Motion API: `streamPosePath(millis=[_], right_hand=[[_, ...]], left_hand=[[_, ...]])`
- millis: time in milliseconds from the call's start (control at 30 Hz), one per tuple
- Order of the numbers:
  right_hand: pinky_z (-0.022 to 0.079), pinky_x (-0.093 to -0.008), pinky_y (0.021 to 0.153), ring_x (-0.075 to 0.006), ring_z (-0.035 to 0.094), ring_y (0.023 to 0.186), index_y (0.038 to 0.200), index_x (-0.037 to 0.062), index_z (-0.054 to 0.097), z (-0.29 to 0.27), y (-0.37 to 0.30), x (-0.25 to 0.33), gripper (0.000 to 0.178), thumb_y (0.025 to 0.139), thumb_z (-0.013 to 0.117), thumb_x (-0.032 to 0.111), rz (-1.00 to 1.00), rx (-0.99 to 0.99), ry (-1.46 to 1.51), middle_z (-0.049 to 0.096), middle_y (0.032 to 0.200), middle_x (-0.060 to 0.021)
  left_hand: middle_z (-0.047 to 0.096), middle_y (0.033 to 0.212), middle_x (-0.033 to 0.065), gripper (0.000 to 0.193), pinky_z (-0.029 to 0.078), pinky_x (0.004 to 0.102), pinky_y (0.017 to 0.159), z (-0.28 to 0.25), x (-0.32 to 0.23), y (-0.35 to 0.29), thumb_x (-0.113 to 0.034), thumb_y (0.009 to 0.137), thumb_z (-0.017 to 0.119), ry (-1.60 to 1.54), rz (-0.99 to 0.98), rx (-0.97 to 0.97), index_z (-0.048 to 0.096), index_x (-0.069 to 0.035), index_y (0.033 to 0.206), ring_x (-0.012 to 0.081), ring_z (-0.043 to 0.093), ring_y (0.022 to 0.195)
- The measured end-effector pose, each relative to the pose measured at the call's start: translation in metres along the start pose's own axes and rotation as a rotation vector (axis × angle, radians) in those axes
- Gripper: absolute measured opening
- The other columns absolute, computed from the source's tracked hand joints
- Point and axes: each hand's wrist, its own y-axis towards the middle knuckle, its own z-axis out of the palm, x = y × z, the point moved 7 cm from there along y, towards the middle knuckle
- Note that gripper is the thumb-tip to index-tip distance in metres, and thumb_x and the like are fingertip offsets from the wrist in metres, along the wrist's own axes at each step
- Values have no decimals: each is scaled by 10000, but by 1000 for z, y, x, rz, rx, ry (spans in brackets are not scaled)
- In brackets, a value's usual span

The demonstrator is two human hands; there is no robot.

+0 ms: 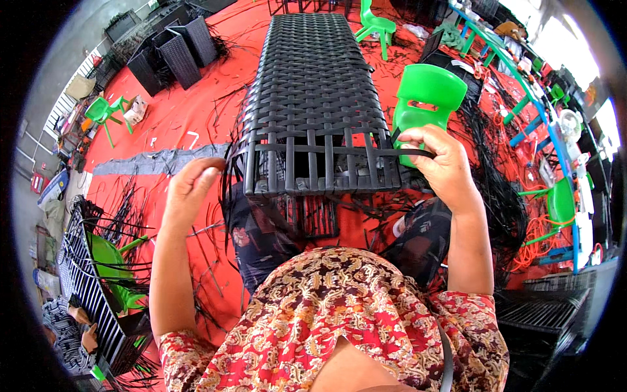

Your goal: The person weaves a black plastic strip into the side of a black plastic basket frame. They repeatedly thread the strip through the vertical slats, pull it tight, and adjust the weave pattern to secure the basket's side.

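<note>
A black woven rattan furniture piece (317,72) stands in front of me, its near end resting about my knees. The weave is tight at the far part, while bare upright slats and gaps show at the near end. A black flat strip (385,152) runs crosswise through these slats. My right hand (439,157) pinches the strip's end, just off the right edge of the piece. My left hand (191,186) is closed beside the left edge, fingertips by loose hanging strands (230,176); what it grips, if anything, is hidden.
A green plastic chair (428,91) stands right behind the piece. Black strips (503,189) lie heaped at right near a cluttered blue-framed table (562,157). Black woven parts (176,55) stand far left. At lower left another person's hands (85,330) are beside a black slatted frame (85,281).
</note>
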Motion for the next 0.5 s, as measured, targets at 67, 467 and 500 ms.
streamPosePath(millis=[67, 467, 500], right_hand=[[463, -271, 735, -145, 574, 795, 920, 1, 617, 4, 4, 4, 159, 770, 658, -38, -49, -7, 9, 593, 851, -57], [439, -256, 665, -84, 526, 713, 858, -3, 603, 24, 25, -5, 122, 748, 585, -53, 161, 222, 234, 565, 762, -3], [437, -258, 656, -83, 526, 711, 841, -3, 596, 25, 27, -1, 101, 747, 591, -39, 166, 258, 195, 565, 753, -10]], left_hand=[[646, 936, 47, 172, 461, 274, 829, 12, -5, 1, -120, 907, 603, 2, 46, 58, 644, -2, 1026, 129, 587, 899], [508, 750, -19, 93, 422, 222, 652, 16, 7, -2, -74, 882, 623, -303, -142, 78, 559, -17, 847, 78, 506, 726], [504, 744, -20, 103, 414, 221, 639, 14, 9, -4, -70, 882, 621, -412, -248, 103, 547, -18, 832, 74, 499, 724]])
